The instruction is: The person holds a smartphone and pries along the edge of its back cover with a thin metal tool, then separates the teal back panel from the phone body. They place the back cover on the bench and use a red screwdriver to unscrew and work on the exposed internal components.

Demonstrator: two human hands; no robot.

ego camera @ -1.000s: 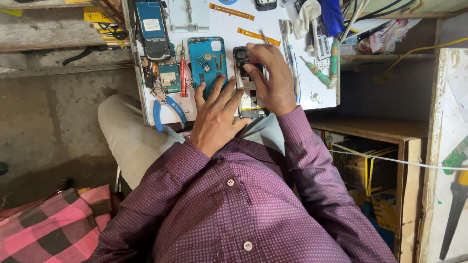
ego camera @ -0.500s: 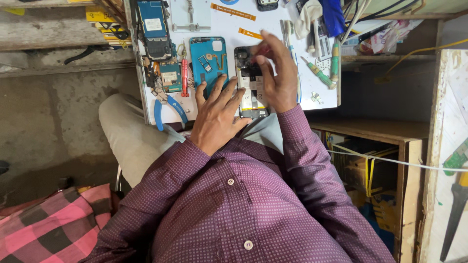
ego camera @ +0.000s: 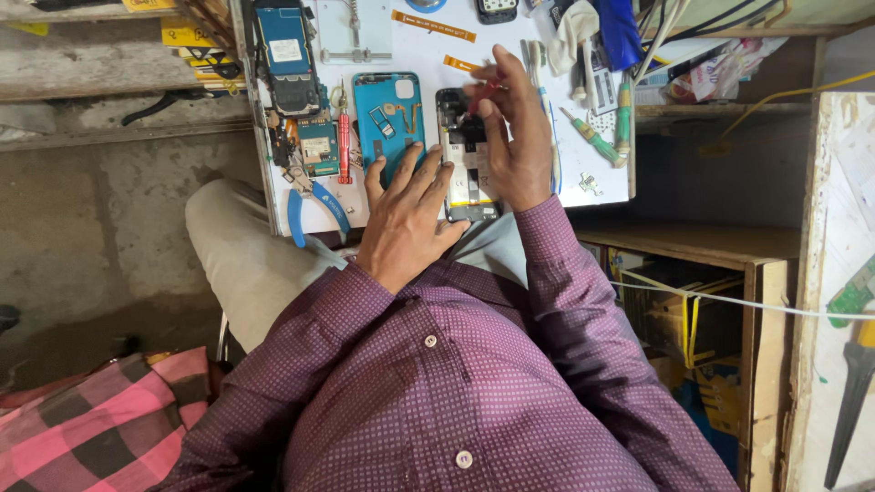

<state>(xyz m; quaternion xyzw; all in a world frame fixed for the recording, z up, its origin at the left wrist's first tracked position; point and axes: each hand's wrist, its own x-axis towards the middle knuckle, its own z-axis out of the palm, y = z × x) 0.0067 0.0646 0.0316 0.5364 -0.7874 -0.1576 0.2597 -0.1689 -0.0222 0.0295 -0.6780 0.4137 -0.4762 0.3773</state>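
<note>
left hand (ego camera: pixel 406 214) lies flat, fingers spread, steadying the opened phone (ego camera: pixel 463 155) at upper centre; right hand (ego camera: pixel 510 137) pinches a small red tool (ego camera: pixel 485 88) over it; judged mid-disassembly, next calling for fine, steady tip placement.

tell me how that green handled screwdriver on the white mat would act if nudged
The green-handled screwdriver has a rounded handle and lies flat on the white mat, so it would probably roll. It looks slim, likely light. The right hand is close enough to bump it.
</note>
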